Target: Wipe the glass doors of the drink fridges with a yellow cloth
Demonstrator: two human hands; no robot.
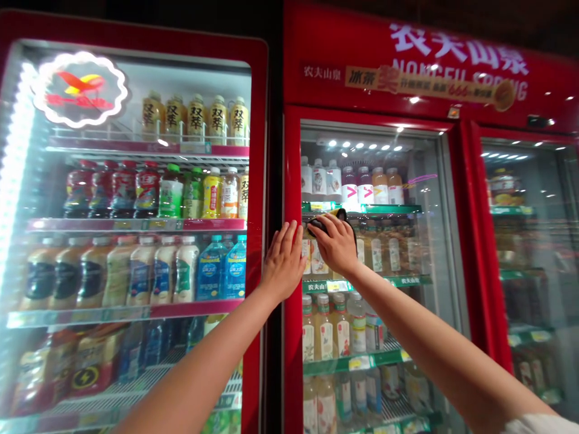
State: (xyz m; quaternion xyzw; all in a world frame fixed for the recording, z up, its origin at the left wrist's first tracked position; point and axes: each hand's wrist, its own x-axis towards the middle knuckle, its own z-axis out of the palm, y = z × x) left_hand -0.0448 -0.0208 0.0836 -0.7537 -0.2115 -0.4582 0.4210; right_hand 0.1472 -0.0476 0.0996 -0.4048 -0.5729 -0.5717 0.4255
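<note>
My left hand (284, 262) lies with its fingers stretched out on the red door frame (293, 325) of the right-hand drinks fridge, near the frame's outer edge. To the right of it, my right hand (337, 246) presses a dark cloth with a yellow edge (320, 223) against the glass door (384, 241) of the same fridge. Most of the cloth is hidden under the palm and fingers. Behind the glass, shelves of bottles show above and below my right hand, including pale bottles (323, 328) with coloured labels.
A second lit fridge (257, 181) with a red frame stands on the left, its shelves holding several rows of bottles (147, 268). A narrow dark gap (273, 374) separates the two fridges. Farther right is another glass door (534, 241). A red sign panel (362, 42) runs across the top.
</note>
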